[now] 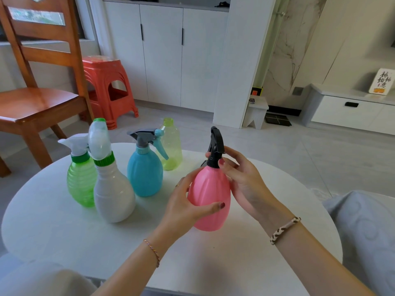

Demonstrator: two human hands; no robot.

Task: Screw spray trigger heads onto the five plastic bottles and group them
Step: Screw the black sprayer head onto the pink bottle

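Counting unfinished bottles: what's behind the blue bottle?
Behind the blue bottle stands a yellow-green bottle with an open neck and no trigger head. The blue bottle and its trigger cover the yellow-green bottle's lower left side.

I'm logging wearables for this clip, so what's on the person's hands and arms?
Both forearms are bare, no sleeves. The left hand has a ring, dark red nail polish and a thin multicoloured braided wrist string. The right hand has the same polish and a brown-and-cream braided bracelet.
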